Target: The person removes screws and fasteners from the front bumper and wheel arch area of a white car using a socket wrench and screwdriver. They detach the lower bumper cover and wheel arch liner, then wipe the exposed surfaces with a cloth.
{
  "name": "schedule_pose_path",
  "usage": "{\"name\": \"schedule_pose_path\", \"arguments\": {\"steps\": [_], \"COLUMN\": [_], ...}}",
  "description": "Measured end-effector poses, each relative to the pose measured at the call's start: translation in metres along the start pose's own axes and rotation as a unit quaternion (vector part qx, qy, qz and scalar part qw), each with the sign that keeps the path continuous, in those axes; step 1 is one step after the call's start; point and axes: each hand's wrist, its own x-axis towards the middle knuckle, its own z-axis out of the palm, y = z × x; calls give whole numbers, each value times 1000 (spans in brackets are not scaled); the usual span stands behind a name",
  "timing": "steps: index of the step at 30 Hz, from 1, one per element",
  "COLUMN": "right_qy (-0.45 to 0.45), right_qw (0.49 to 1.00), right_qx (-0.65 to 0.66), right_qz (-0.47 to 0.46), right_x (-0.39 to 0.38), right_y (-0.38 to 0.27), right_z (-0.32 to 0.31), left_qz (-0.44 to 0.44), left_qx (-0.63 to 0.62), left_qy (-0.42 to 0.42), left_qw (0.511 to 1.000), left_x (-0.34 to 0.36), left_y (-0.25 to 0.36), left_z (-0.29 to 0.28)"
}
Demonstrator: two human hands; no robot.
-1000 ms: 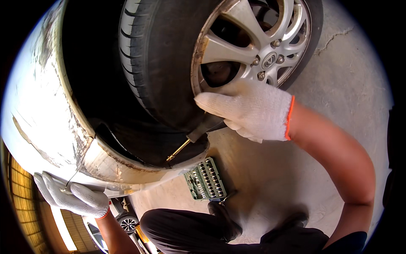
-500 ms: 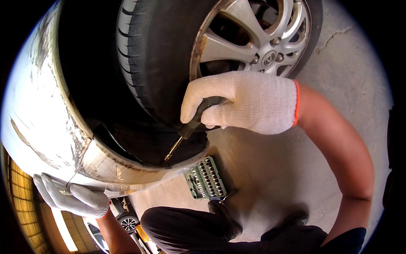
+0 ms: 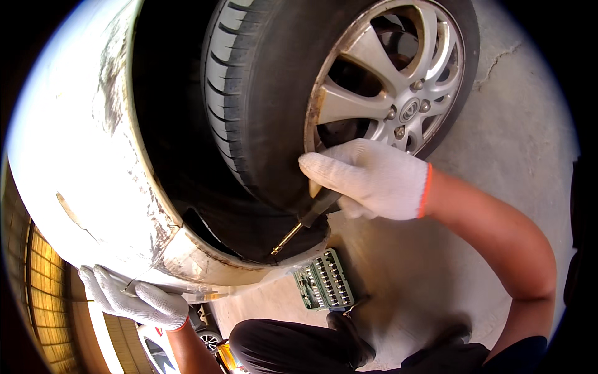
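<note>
My right hand [image 3: 377,181], in a white knit glove with an orange cuff, is closed round the dark handle of a screwdriver [image 3: 288,239]. Its slim brass-coloured shaft slants down to the left. The tip meets the lower edge of the black wheel-arch liner [image 3: 258,227], just inside the rim of a car's scuffed white bumper [image 3: 81,187]. Gloved alike, my left hand [image 3: 140,303] lies with fingers stretched out against the bumper's outer side, by a panel seam. Part of the screwdriver handle is hidden by my right hand.
Just above my right hand stands the car's wheel, a black tyre [image 3: 261,106] on a silver alloy rim [image 3: 352,103]. A green socket set case [image 3: 324,280] lies open on the concrete floor [image 3: 423,268] near my shoe [image 3: 352,340]. Another car [image 3: 156,346] shows at lower left.
The view has shifted, so the car and wheel sit further right and lower. My right fingers have changed their hold on the screwdriver handle; its tip stays at the liner edge.
</note>
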Motion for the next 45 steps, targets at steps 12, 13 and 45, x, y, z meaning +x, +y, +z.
{"name": "schedule_pose_path", "arguments": {"steps": [12,13,45], "right_qy": [108,123,102], "right_qw": [971,965,987], "right_qx": [19,31,37], "right_qz": [-214,-231,-115], "right_x": [-1,1,-8], "right_y": [25,23,17], "right_z": [14,20,14], "left_qz": [-14,-14,10], "left_qx": [-15,-14,-1], "left_qy": [20,18,2], "left_qw": [1000,1000,1000], "left_x": [1,0,-4], "left_y": [-3,-2,-6], "left_z": [5,5,2]}}
